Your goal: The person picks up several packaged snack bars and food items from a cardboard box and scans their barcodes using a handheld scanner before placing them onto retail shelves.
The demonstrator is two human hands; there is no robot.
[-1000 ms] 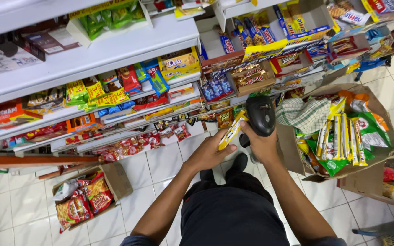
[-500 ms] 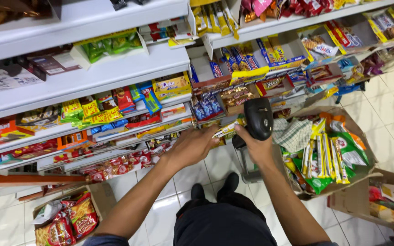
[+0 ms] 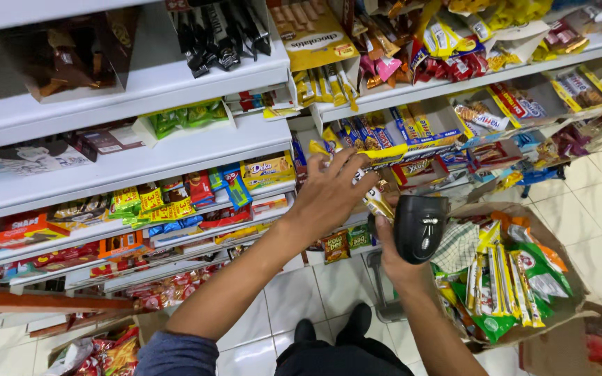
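Nearest the camera, the person's dark shoes stand on the white tiled floor, directly below the black handheld scanner. The right hand is clenched around that scanner from its left side, lifting it upright. To the right of the scanner, an open cardboard box sits on the floor, stuffed with green and yellow snack packets. Just left of the scanner and touching its upper edge, the left hand grips a small yellow wrapped snack bar with the fingers spread loosely above it. Farther left of the scanner, low white shelves carry rows of red, yellow and blue packets. Above the scanner, beyond both hands, display cartons of blue and yellow candy bars sit on a shelf. Higher still, well above the scanner, a large yellow chocolate box and dark wrappers fill the top shelf.
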